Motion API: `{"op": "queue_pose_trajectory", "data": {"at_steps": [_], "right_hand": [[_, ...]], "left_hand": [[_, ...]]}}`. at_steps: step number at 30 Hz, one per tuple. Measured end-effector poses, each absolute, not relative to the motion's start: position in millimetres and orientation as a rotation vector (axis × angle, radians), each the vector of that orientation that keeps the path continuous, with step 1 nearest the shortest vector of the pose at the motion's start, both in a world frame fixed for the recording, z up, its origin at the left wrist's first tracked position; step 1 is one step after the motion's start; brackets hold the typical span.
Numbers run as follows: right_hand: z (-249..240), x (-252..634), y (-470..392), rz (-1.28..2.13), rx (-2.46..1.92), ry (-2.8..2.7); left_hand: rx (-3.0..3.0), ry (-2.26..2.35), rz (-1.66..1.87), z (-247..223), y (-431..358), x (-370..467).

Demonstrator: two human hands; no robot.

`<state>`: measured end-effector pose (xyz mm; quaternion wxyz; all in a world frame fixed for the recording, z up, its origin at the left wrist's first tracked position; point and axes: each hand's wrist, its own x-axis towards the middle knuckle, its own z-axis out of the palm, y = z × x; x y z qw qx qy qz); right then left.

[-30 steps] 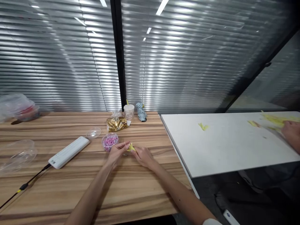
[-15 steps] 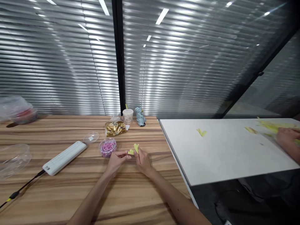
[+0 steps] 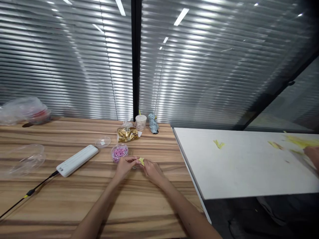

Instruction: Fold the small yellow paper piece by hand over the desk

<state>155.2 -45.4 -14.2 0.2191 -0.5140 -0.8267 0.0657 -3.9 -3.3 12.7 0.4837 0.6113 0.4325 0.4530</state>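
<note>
Close together over the wooden table, my two hands meet at a small yellow leaf-like piece (image 3: 141, 161). My right hand (image 3: 152, 171) pinches this piece, whose lower part is hidden by the fingers. A thin pale pink band (image 3: 137, 159) shows at the fingertips of my left hand (image 3: 125, 167), which are closed around it and touch the yellow piece's edge. Just behind my left hand stands a clear round tub (image 3: 119, 152) full of small pink and purple bands, partly covered by that hand.
A gold packet (image 3: 127, 134), a lidded cup (image 3: 141, 122) and a crumpled blue-grey wrapper (image 3: 153, 124) stand behind. Left are a clear lid (image 3: 103, 142) and a white power strip (image 3: 77, 160) with cable. On the white table (image 3: 239, 166) lie yellow pieces (image 3: 219, 144), near another person's hand (image 3: 312, 155).
My hands have come closer together, and the yellow pieces, earlier spread apart, are now gathered between my fingertips. The whole view has shifted slightly as my head turned left.
</note>
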Motion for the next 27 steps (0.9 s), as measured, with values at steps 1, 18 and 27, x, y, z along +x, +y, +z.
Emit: {"op": "queue_pose_trajectory", "data": {"at_steps": [1, 18, 27], "right_hand": [[-14.6, 155.5, -45.4, 0.200, -1.427, -2.288], [-14.4, 153.0, -43.9, 0.136, -1.448, -2.299], [-10.3, 153.6, -45.7, 0.169, -1.481, -2.292]], "left_hand": [[1.529, 1.057, 1.126, 14.1, -3.8, -4.6], [1.737, 1.129, 0.981, 15.8, 2.2, -14.4], [1.766, 1.015, 0.794, 22.2, 0.4, -18.1]]}}
